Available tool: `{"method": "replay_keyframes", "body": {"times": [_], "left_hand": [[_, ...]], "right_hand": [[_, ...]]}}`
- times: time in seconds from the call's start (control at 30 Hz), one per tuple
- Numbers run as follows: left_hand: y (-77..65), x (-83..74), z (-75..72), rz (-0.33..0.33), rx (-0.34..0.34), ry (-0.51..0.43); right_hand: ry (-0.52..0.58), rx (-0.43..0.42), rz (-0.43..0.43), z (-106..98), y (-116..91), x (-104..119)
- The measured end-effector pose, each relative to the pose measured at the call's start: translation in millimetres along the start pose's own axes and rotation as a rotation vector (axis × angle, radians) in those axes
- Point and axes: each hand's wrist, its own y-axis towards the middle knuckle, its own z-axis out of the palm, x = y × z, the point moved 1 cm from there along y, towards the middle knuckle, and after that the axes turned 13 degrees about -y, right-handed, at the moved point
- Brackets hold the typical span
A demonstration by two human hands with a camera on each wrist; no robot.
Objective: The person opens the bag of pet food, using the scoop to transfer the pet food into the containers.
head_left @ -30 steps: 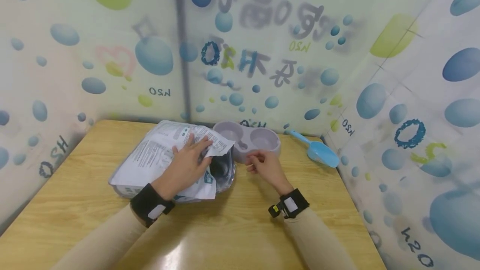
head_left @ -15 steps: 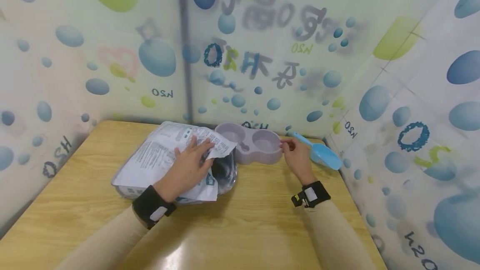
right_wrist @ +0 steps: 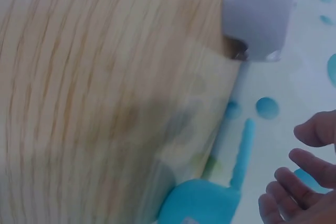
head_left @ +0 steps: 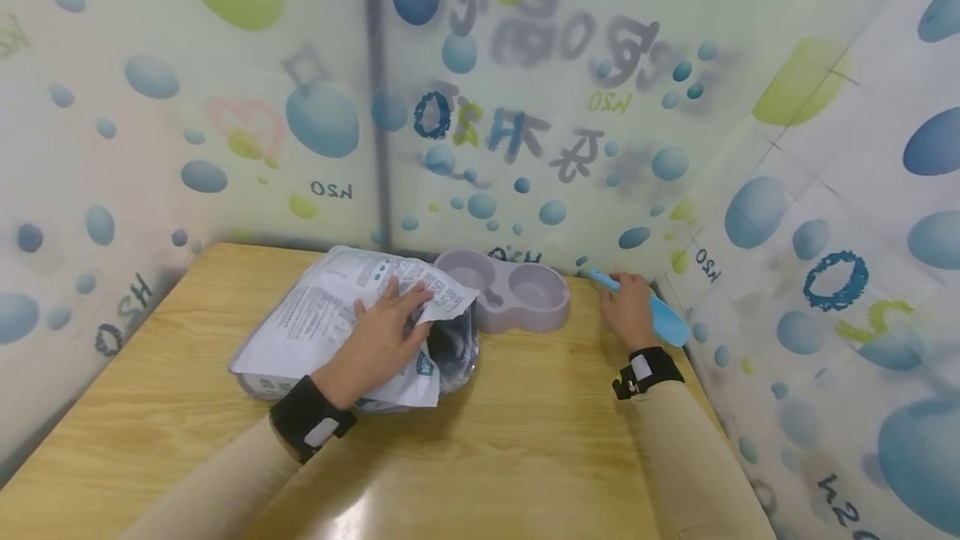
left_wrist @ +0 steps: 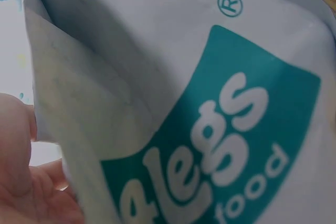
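Bag (head_left: 303,319) and left hand (head_left: 375,348) lie toward eight o'clock in the head view: the hand rests on the white printed surface, fingers spread, just as half a second ago. Near six o'clock stands the lilac double bowl (head_left: 525,322); the right hand (head_left: 628,311), then at its right rim, is now at four o'clock, over the middle of the blue scoop (head_left: 670,323), whose handle (head_left: 602,280) points to ten. In the left wrist view the bag's green-printed side fills most of the scene, partly hiding the left hand at eight o'clock. In the right wrist view the right hand is at four o'clock, thumb apart from loosely bent fingers; the scoop lies near six and the bowl toward one. Whether the hand touches the scoop I cannot tell.
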Motion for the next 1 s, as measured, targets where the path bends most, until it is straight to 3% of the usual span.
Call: {"method": "replay_keyframes", "body": {"times": [0.3, 0.53, 0.73, 1.0], "left_hand": [[-1.4, -1.3, 3.1, 0.008, -0.001, 0.015], [-1.7, -1.1, 3.9, 0.014, -0.004, 0.012], [-1.5, -0.5, 3.6, -0.003, -0.001, 0.019], [-2.2, 1.9, 3.9, 0.001, -0.009, 0.024]], "right_hand": [[-0.039, 0.09, 0.004, -11, -11, -5], [-0.142, 0.278, 0.111, -33, -18, 15], [-0.15, 0.299, 0.121, -35, -21, 18], [-0.169, 0.248, 0.068, -37, -32, 26]]}}
